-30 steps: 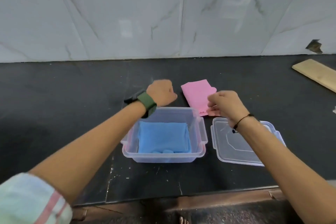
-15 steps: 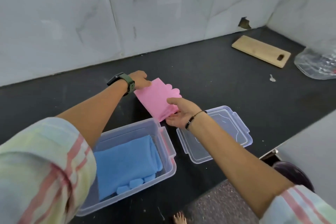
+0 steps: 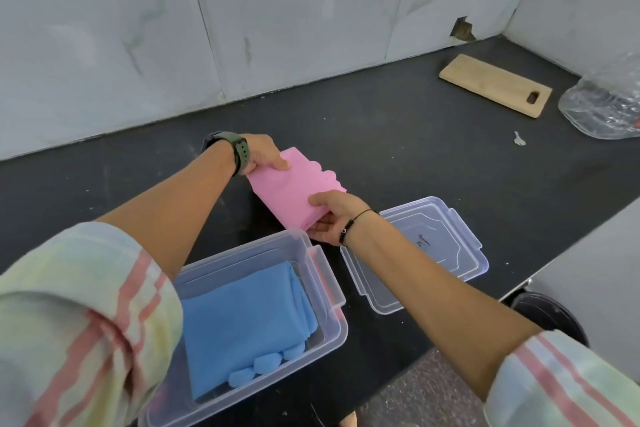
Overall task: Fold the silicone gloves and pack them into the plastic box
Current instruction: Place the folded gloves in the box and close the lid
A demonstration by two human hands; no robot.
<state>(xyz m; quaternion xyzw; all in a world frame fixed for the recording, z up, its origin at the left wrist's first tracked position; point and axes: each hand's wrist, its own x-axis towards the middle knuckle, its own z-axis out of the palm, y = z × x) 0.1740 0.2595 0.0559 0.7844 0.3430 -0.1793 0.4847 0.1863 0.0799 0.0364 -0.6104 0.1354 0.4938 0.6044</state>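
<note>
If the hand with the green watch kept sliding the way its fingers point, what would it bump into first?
The left hand points right, across the pink glove it already presses. Going on over the glove, it would likely meet the right hand gripping the glove's near end, though depth is hard to judge.

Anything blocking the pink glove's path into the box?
Nothing visible. The folded pink glove, held by both hands, sits just beyond the open plastic box. The lid lies off to the right; the blue glove lies flat inside, space above.
</note>
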